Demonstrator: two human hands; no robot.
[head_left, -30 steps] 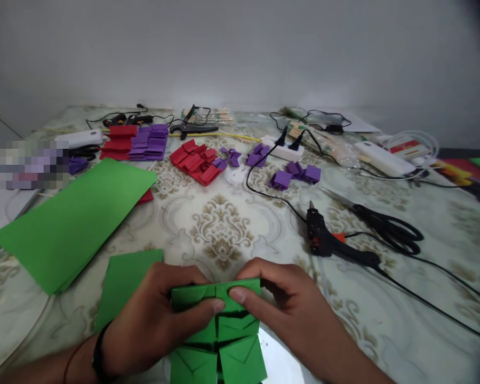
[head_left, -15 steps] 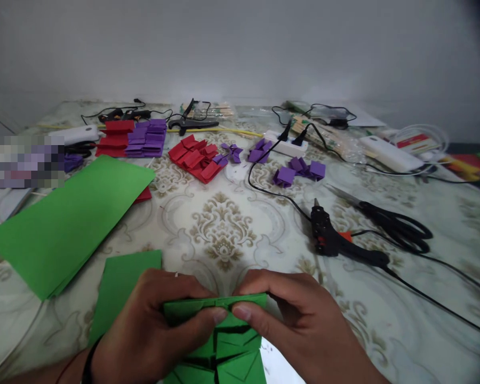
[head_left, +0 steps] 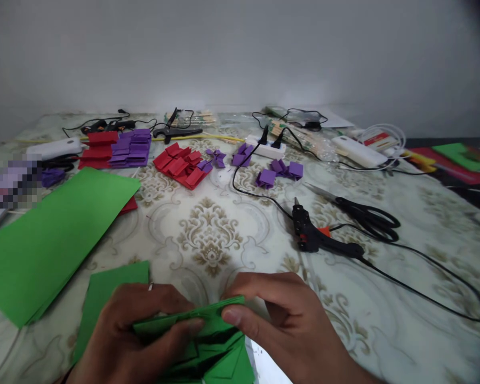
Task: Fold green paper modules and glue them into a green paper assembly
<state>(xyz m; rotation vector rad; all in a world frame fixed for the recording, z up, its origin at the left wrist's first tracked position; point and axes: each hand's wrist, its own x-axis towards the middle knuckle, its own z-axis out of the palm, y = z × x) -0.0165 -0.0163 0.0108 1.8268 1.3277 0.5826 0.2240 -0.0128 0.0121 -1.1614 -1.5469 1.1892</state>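
A folded green paper piece (head_left: 224, 341) with creased flaps is held at the bottom of the head view. My left hand (head_left: 144, 330) pinches its top edge between thumb and fingers on the left. On the right, my right hand (head_left: 282, 320) grips the same edge, thumb in front and fingers behind. The lower part of the piece runs out of view. A small green sheet (head_left: 116, 285) lies flat beside my left hand. Farther left rests a larger stack of green paper (head_left: 64, 240).
Right of centre lie a black glue gun (head_left: 320, 240) with its cord and black-handled scissors (head_left: 368, 216). Folded red paper (head_left: 182, 165) and purple paper pieces (head_left: 266, 178) sit farther back. A white power strip (head_left: 272, 149) stands behind them, with wooden sticks (head_left: 300, 140) in plastic nearby.
My right hand has slid outward along the top edge, away from my left thumb. The folded green paper is now tilted, right end higher. The whole view has shifted slightly.
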